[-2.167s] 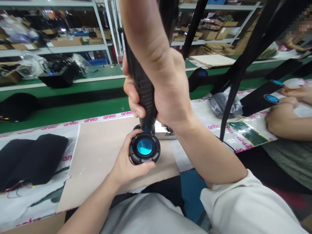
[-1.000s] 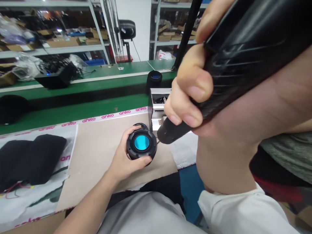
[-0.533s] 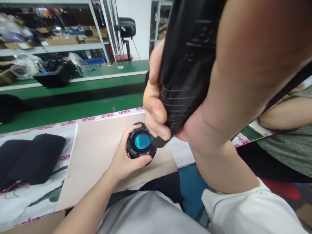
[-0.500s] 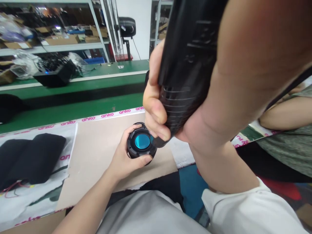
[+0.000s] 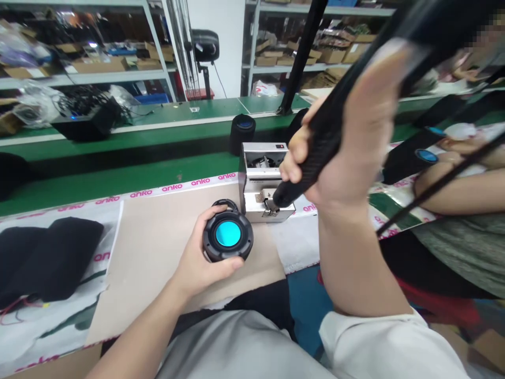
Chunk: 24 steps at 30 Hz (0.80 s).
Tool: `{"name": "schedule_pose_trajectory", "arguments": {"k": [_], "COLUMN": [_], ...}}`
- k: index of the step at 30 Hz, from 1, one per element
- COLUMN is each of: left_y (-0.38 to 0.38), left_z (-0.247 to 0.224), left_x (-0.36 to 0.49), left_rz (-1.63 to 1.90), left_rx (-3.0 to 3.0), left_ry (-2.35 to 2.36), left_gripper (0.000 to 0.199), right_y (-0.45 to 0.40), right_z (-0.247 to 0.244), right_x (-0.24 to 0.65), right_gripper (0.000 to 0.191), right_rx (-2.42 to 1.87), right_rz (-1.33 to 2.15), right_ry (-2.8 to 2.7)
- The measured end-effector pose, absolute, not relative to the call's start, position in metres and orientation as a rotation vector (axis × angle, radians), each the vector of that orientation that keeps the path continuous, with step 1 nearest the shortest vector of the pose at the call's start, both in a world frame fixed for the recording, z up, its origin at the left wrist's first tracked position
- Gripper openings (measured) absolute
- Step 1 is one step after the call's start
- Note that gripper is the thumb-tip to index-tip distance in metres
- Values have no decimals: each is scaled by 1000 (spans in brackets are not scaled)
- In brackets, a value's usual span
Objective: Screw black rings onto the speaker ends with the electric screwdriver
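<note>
Curved round the side of a round black speaker [image 5: 228, 234], my left hand [image 5: 197, 260] has a firm hold, thumb nearest me, the blue end facing up above the cardboard [image 5: 153, 252]. My right hand [image 5: 347, 163] wraps closely around a black power driver [image 5: 321, 142], its tip slanting down at the front of a silver box [image 5: 256, 171]; I can't tell if they touch. Behind the box, 1 dark cylinder [image 5: 241, 139] stands. I take this step as readying the tip; the next move seems to call for a steady speaker and an upright driver.
</note>
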<state>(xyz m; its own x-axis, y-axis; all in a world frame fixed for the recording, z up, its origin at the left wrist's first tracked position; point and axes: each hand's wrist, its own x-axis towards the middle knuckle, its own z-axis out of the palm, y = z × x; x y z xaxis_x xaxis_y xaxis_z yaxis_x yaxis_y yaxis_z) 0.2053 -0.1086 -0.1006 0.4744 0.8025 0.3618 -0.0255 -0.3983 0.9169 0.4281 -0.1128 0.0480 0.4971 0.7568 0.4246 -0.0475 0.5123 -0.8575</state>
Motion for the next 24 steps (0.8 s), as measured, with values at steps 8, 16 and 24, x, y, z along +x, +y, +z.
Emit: {"name": "schedule_pose_trajectory", "arguments": {"k": [8, 16, 24], "left_y": [-108, -108, -108], "left_z": [-98, -99, -100], "left_x": [205, 204, 203], "left_rz": [1081, 1096, 1111], "left_rx": [1736, 1742, 1783], "left_ry": [642, 625, 608], "left_gripper": [85, 85, 80], "right_y": [-87, -102, -99], "right_z": [-23, -8, -11], "right_x": [433, 433, 433], "right_gripper": [54, 57, 53], "right_rx": [-823, -810, -762], "right_rz": [518, 504, 512], "right_ry": [-931, -874, -983]}}
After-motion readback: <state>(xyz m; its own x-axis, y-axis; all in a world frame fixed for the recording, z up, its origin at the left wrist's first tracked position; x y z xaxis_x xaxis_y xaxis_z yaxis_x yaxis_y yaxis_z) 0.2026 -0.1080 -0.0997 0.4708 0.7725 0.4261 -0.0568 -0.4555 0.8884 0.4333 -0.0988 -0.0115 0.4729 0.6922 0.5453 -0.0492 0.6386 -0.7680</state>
